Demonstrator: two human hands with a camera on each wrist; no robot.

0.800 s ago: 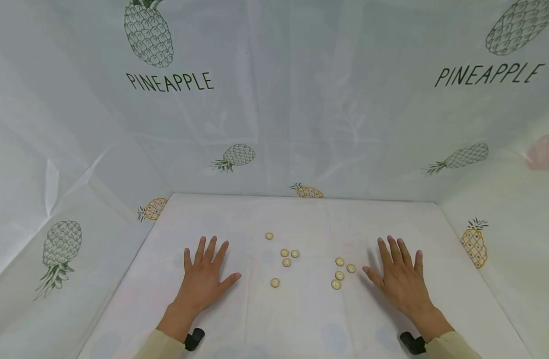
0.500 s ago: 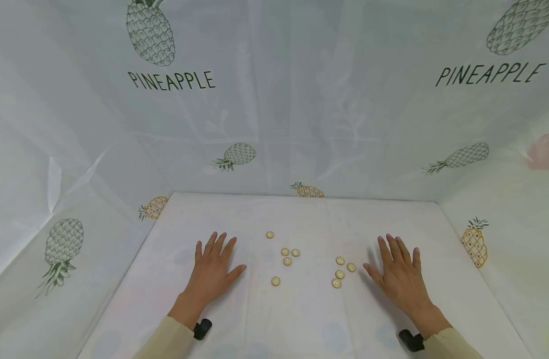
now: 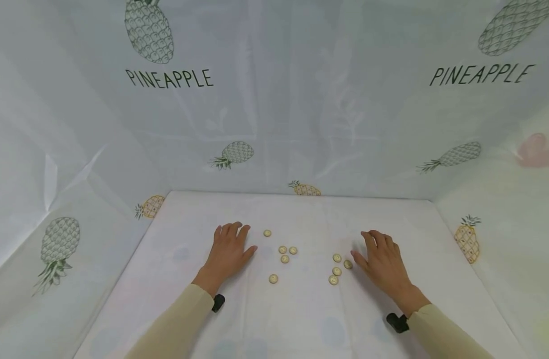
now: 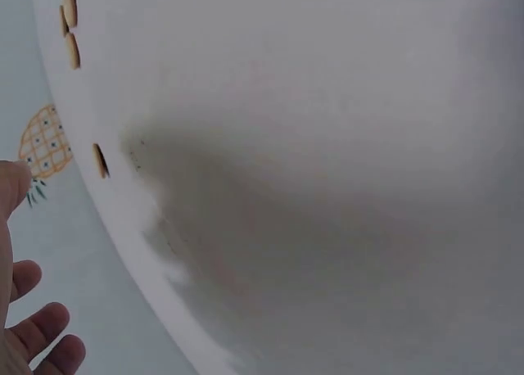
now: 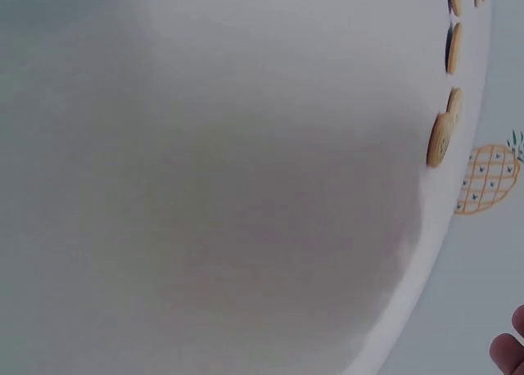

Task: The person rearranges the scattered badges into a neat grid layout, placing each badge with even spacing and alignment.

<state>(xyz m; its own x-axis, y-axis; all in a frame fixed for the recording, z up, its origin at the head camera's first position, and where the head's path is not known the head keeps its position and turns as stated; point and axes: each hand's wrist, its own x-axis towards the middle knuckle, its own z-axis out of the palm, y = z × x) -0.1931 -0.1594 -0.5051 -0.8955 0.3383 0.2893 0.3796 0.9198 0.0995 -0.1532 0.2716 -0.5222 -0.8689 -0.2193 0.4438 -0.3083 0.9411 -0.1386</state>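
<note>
Small round wooden-looking buttons lie flat in two loose groups in the head view. In the left group, one button [image 3: 267,233] lies farthest back, three sit close together around a middle button [image 3: 285,259], and one button [image 3: 273,278] is nearer the front. The right group includes a button [image 3: 348,264] close to my right thumb. My left hand [image 3: 229,252] hovers left of the back button, fingers bent slightly, holding nothing. My right hand [image 3: 383,262] hovers right of its group, fingers loosely bent, likewise holding nothing. Both wrist views show fingertips apart from the buttons.
The buttons lie on a white-covered table [image 3: 301,319]. A pale curtain [image 3: 292,114] printed with pineapples rises behind it and along both sides. Small black devices are worn at both wrists, by the sleeves [image 3: 180,316].
My left hand has moved forward and right toward the left group, its fingers bending. The right hand has shifted slightly left, its fingers also bending. The buttons stay in place.
</note>
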